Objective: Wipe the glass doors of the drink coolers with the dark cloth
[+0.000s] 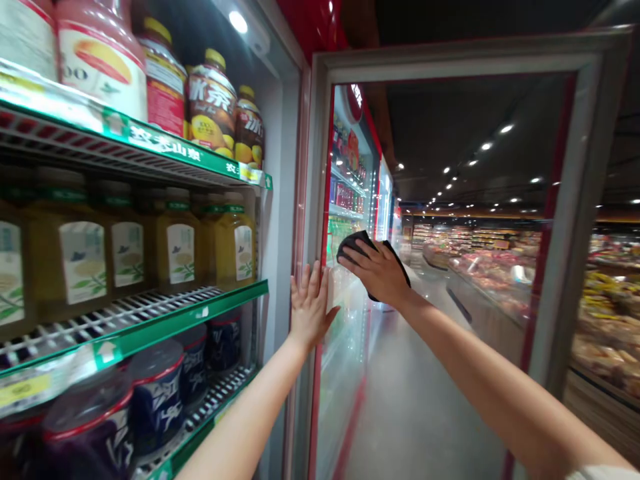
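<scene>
The glass door (450,160) of a drinks fridge stands swung open in front of me. My right hand (383,272) presses a black cloth (356,240) against the inner side of the glass, near the hinge side; the cloth's edges show around the fingers. Lower and to the left, my left hand (311,303) rests open, fingers pointing up, on the grey door frame (320,167) by the hinge. Nothing shows in that hand.
To the left, fridge shelves (200,327) hold iced tea bottles (213,100), yellow-green drink bottles (180,243) and dark cans or tubs (157,393). Beyond the glass lie a shop aisle floor (425,400), more fridges and food displays (493,280).
</scene>
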`<action>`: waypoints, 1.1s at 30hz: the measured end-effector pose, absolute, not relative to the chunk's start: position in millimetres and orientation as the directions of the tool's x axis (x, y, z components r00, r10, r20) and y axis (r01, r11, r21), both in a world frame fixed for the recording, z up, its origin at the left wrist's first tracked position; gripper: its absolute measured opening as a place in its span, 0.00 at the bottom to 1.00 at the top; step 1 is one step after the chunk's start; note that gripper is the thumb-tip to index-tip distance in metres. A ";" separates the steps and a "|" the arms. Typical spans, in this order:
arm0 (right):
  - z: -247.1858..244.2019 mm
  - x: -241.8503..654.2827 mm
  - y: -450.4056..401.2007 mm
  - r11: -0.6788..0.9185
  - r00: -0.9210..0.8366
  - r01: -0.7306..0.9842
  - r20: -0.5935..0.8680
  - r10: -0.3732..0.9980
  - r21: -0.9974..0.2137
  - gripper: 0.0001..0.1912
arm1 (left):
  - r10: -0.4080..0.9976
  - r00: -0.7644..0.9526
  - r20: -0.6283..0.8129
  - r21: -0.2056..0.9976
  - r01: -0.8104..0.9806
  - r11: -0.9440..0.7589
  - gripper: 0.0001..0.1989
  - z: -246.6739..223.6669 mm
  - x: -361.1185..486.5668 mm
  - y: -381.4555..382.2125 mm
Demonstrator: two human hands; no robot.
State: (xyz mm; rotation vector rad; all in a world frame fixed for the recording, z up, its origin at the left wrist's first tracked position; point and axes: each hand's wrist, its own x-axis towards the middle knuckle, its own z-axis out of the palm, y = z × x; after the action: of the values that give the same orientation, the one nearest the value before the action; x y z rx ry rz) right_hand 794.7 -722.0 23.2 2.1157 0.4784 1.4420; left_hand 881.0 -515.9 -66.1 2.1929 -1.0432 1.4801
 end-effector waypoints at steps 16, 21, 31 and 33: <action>27.6 806.8 -697.4 -0.657 0.454 0.146 0.540 0.709 0.740 0.24 | -0.383 0.253 0.888 -0.076 -0.741 -0.667 0.51 -84.2 887.8 -495.1; 38.9 814.0 -687.7 -0.841 0.406 0.023 0.763 0.502 0.541 0.24 | -0.377 0.269 0.886 -0.063 -0.737 -0.673 0.49 -90.5 887.6 -494.6; 26.0 812.5 -691.9 -0.721 0.460 0.108 0.608 0.647 0.685 0.22 | -0.432 0.290 0.854 -0.077 -0.751 -0.656 0.54 -106.5 878.7 -490.9; 48.5 815.5 -689.2 -0.821 0.440 0.013 0.734 0.517 0.570 0.23 | -0.425 0.292 0.857 -0.066 -0.755 -0.652 0.55 -102.1 878.1 -494.4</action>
State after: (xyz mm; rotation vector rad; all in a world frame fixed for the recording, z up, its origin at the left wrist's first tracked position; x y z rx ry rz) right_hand 815.5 -689.2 48.5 2.2069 0.4454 1.3706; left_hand 878.1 -494.4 -102.1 2.2142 -1.0647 1.3024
